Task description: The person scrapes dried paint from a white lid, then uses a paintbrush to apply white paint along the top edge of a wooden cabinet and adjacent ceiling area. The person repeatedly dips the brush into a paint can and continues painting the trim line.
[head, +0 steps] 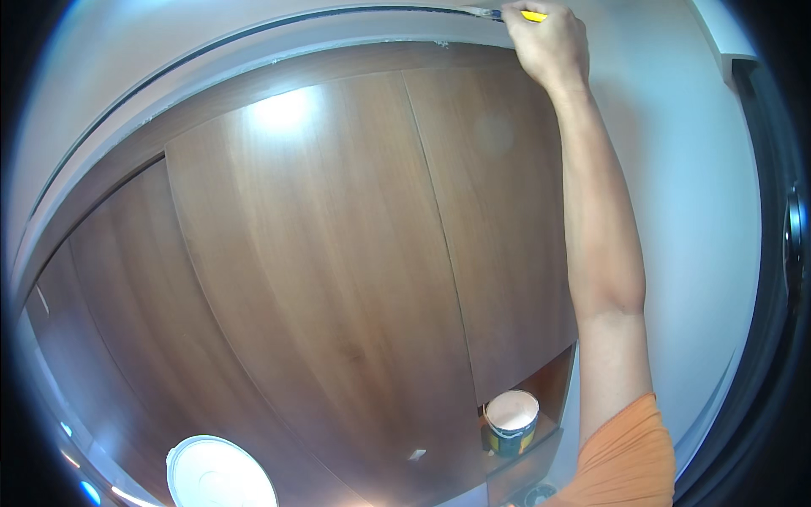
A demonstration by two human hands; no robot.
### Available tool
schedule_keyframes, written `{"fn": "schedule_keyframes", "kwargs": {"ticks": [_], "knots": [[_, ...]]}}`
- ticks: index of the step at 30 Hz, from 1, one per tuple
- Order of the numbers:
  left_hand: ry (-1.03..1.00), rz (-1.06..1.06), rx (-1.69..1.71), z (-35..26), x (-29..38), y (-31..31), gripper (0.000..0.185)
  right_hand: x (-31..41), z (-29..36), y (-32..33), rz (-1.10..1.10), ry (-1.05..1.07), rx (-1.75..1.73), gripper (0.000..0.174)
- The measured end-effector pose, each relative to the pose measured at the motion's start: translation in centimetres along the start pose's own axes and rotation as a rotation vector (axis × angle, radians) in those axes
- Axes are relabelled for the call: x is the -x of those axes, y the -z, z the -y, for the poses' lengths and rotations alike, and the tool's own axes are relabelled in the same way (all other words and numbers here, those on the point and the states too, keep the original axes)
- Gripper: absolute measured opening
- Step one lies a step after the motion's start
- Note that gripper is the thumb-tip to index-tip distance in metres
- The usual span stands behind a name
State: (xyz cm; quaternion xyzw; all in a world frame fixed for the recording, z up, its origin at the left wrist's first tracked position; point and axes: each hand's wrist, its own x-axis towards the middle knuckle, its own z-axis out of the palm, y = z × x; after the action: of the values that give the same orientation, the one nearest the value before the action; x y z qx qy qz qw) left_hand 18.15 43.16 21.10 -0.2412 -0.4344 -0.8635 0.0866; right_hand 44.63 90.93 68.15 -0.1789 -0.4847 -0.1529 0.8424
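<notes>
My right hand (552,47) is raised at the top of the view, gripping a paintbrush (533,16) by its yellow handle. Its bristles (485,12) point left and lie along a dark groove (355,9) in the pale surface above the cabinet. Beneath that groove runs a white strip (380,28) over brown wood-grain cabinet doors (329,241). My left hand is out of view. A round white lid-like disc (222,475) shows at the bottom left; what holds it up is hidden.
An uncovered paint can (512,421) with pale contents and a wire handle stands on an open wooden shelf (551,409) at the lower right. A pale wall (690,253) rises beside my arm. Dark framing (760,127) borders the far right.
</notes>
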Motion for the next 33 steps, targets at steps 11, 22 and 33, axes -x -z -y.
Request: {"fn": "schedule_keyframes", "kwargs": {"ticks": [11,22,33], "knots": [[-0.050,-0.186,0.093,-0.7,3.0,8.1,0.049,5.6,9.5,-5.1,-0.022,0.046,-0.274,0.028],[-0.140,-0.426,0.186,-7.5,10.5,14.0,0.051,14.0,36.9,-10.9,0.069,0.054,-0.584,0.027],[-0.101,-0.597,0.359,-10.3,16.7,29.9,0.057,17.0,52.3,-12.2,0.340,0.243,-0.874,0.027]]}}
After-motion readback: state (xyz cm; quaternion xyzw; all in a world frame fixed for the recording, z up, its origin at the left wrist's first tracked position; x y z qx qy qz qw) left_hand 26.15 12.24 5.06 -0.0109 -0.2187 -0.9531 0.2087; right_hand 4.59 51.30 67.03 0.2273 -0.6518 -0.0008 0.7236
